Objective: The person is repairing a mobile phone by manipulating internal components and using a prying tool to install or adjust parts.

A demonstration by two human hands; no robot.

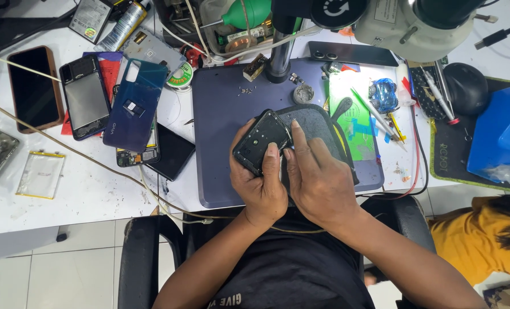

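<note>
Left hand gripping one black phone frame, right hand fingertips pressed on it, three phones lying left

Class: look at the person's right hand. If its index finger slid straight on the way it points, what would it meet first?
Probably the small round metal tin on the dark blue mat, past the grey pad; depth is unclear.

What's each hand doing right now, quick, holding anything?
Left hand: closed around a black phone frame, thumb on top.
Right hand: not gripping; fingers press on the frame's edge.
</note>
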